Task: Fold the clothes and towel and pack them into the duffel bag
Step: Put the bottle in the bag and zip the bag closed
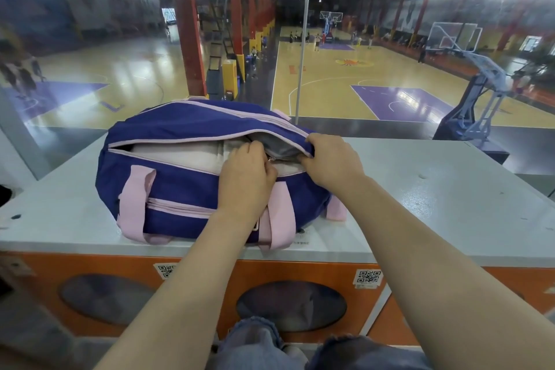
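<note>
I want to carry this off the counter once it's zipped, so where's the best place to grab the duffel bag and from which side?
Grab the duffel bag by the two pink handle straps on its near side, probably gathered with the far strap. Come from above: the bag lies flat on the grey counter with straps draped down its side. Both hands are busy at the zipper, left hand and right hand.

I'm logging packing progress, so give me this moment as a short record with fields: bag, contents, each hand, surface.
bag: purple duffel bag with pink straps, main zip mostly open
contents: pale folded fabric visible inside
left hand: pinching the zip pull
right hand: gripping the bag's upper edge by the opening
surface: grey countertop
</note>
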Demonstrator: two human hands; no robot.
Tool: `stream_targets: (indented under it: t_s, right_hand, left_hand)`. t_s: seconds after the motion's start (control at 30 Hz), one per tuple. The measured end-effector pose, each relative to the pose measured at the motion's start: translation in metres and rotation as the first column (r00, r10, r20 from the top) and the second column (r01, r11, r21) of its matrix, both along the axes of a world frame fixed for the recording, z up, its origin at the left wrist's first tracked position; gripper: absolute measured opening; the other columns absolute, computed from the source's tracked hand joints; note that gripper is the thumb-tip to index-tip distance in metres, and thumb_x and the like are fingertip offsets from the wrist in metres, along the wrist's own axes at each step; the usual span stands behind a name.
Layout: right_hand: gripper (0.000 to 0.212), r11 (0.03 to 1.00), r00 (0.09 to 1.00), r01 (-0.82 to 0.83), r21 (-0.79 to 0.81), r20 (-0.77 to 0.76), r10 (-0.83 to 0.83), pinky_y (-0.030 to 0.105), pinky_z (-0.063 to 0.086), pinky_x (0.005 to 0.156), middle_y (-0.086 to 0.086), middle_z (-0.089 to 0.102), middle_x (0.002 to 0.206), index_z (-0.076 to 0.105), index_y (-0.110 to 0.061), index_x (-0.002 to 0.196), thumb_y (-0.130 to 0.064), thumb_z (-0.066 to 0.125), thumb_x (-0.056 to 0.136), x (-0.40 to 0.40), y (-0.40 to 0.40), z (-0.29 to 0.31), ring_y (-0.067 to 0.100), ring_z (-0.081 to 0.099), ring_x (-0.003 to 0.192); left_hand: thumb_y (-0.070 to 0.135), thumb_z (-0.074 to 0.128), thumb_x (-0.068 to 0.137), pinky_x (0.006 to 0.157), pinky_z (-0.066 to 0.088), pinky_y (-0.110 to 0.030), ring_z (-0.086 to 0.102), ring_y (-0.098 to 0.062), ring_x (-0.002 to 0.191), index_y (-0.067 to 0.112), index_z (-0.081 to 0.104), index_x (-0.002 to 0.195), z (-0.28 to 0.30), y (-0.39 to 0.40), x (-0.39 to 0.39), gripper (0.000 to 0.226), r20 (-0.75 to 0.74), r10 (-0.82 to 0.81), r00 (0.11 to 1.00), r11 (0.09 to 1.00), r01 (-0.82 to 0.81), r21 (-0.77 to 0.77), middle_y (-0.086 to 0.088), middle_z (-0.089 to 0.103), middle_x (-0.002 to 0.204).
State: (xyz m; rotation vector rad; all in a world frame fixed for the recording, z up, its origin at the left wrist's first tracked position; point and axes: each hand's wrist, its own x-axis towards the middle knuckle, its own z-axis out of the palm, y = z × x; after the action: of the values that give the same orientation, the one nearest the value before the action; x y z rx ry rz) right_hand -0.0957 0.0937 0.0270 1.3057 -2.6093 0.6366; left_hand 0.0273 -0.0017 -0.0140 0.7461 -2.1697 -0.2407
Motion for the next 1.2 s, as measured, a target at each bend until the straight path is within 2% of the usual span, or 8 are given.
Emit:
stream_targets:
  t_s: [0.1,0.33,0.63,0.93,1.0,1.07,1.13,1.2]
  right_hand:
    - [0.012,0.999,0.998,0.034,0.034,-0.053,-0.033,0.031,0.038,0.068,0.003,0.062,0.099,0.054,-0.019,0.102,-0.027,0.054,0.092,0.003,-0.001,0.004,0.025,0.048,0.079]
    - [0.014,0.994,0.996,0.076,0.084,-0.060,-0.071,0.033,0.039,0.069,0.005,0.062,0.104,0.046,-0.019,0.099,-0.015,0.054,0.089,0.007,0.003,0.017,0.025,0.049,0.082]
    - [0.019,0.985,0.987,0.141,0.101,-0.088,-0.133,0.033,0.042,0.068,0.006,0.063,0.104,0.049,-0.017,0.105,-0.016,0.057,0.089,0.001,0.006,0.015,0.024,0.051,0.082]
    - [0.013,0.989,0.986,0.115,0.093,-0.132,-0.102,0.032,0.039,0.067,0.002,0.057,0.093,0.046,-0.019,0.096,-0.016,0.056,0.089,0.001,0.008,0.010,0.022,0.050,0.081]
    - [0.008,0.996,0.997,0.028,0.089,-0.070,-0.022,0.031,0.039,0.066,0.001,0.062,0.094,0.050,-0.020,0.093,-0.021,0.057,0.090,-0.006,0.012,0.005,0.022,0.053,0.080]
    - [0.016,0.997,0.990,-0.070,0.012,0.123,0.069,0.028,0.041,0.063,-0.004,0.063,0.091,0.057,-0.024,0.092,-0.039,0.061,0.090,-0.013,0.021,0.004,0.019,0.057,0.081]
    - [0.029,0.989,0.938,-0.091,-0.120,0.322,0.126,0.023,0.042,0.063,-0.013,0.063,0.091,0.061,-0.029,0.095,-0.056,0.062,0.085,-0.014,0.034,0.006,0.009,0.058,0.084]
    - [0.032,0.967,0.892,-0.061,-0.246,0.422,0.164,0.022,0.043,0.069,-0.014,0.065,0.091,0.064,-0.028,0.097,-0.058,0.058,0.087,-0.015,0.043,0.008,0.005,0.059,0.086]
  left_hand:
    - [0.020,0.058,0.090,0.071,0.034,-0.025,0.044,-0.014,0.079,0.019,0.044,0.083,0.006,-0.009,0.014,0.015,0.032,0.050,0.998,0.995,-0.047,-0.084,0.003,0.048,0.082]
    - [0.022,0.058,0.090,0.062,0.036,-0.033,0.050,-0.020,0.072,0.014,0.049,0.079,0.012,-0.049,0.057,0.016,0.014,0.163,0.987,0.986,-0.163,0.046,-0.002,0.054,0.077]
    - [0.027,0.059,0.086,0.069,0.040,-0.039,0.057,-0.035,0.080,0.013,0.059,0.082,0.016,-0.123,0.149,0.015,-0.013,0.413,0.911,0.898,-0.404,0.172,-0.006,0.061,0.078]
    - [0.020,0.056,0.088,0.070,0.034,-0.034,0.052,-0.028,0.082,0.008,0.056,0.087,0.004,-0.118,0.150,0.013,-0.121,0.414,0.902,0.846,-0.332,0.418,-0.005,0.059,0.084]
    - [0.019,0.055,0.090,0.069,0.033,-0.034,0.053,-0.026,0.081,0.010,0.053,0.089,0.004,-0.107,0.149,0.009,-0.164,0.400,0.902,0.872,-0.319,0.372,-0.005,0.058,0.085]
    - [0.021,0.055,0.091,0.068,0.035,-0.031,0.052,-0.020,0.079,0.015,0.052,0.091,0.005,-0.092,0.144,0.006,-0.214,0.370,0.904,0.908,-0.304,0.289,-0.001,0.057,0.087]
    - [0.022,0.057,0.090,0.067,0.040,-0.031,0.053,-0.016,0.078,0.020,0.053,0.091,0.007,-0.073,0.133,0.005,-0.246,0.291,0.925,0.949,-0.247,0.194,0.003,0.057,0.086]
    - [0.022,0.058,0.088,0.066,0.041,-0.030,0.051,-0.015,0.078,0.022,0.052,0.088,0.009,-0.051,0.116,0.005,-0.209,0.179,0.962,0.981,-0.158,0.112,0.005,0.057,0.084]
